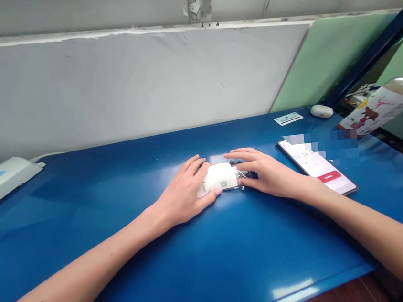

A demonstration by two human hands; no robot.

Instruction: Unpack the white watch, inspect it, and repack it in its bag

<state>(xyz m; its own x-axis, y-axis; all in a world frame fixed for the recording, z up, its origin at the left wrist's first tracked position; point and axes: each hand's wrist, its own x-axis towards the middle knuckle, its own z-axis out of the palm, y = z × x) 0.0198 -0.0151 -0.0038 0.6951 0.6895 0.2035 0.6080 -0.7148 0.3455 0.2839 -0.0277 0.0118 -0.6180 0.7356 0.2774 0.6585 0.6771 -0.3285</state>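
Observation:
A small white packet (222, 175) in clear wrapping, with a printed square code, lies on the blue table (212, 255) between my hands. My left hand (187, 191) rests against its left end, thumb at the near edge and fingers at the far side, gripping it. On its right end, my right hand (261, 171) has its fingers spread, with the fingertips near the clear wrapping and some thin white strands. Whether those fingertips press on the wrapping cannot be told.
Right of my right hand lies a phone (328, 171) with a lit screen. Behind it are a card (288, 119), a white earphone case (321, 111) and a labelled bottle (377, 108). A white power strip (4, 179) sits at the left; a wall (126, 87) stands behind.

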